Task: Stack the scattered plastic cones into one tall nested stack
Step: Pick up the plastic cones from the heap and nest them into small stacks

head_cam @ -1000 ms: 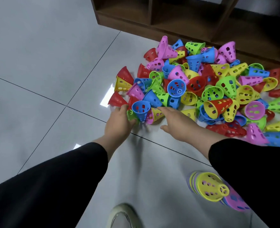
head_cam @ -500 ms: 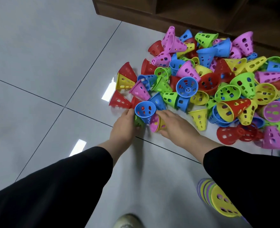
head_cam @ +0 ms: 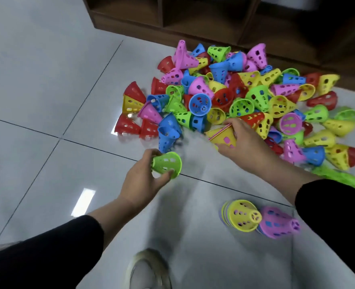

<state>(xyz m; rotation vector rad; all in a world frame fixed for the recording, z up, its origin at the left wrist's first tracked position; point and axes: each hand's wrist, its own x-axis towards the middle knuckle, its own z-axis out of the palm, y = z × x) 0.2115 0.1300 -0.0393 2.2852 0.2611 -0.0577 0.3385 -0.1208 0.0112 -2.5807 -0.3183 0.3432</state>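
The left hand [head_cam: 140, 180] pinches a single green cone [head_cam: 167, 164] between thumb and fingers, lifted just clear of the floor [head_cam: 36, 80] at about seven o'clock from the heap. The right hand [head_cam: 242, 142] grips a yellow cone [head_cam: 222, 136] with a pink one nested inside it, at the six o'clock edge of the pile of loose cones [head_cam: 245, 97]. A short started stack [head_cam: 243, 215], yellow on top, lies on its side at five o'clock beside a second pink stack [head_cam: 276, 223], near the right sleeve. The likely risks: the perforated cones could jam crooked if the green one goes on off-axis, the one-finger pinch could slip on smooth plastic, and the sleeve could brush the lying stacks and roll them away.
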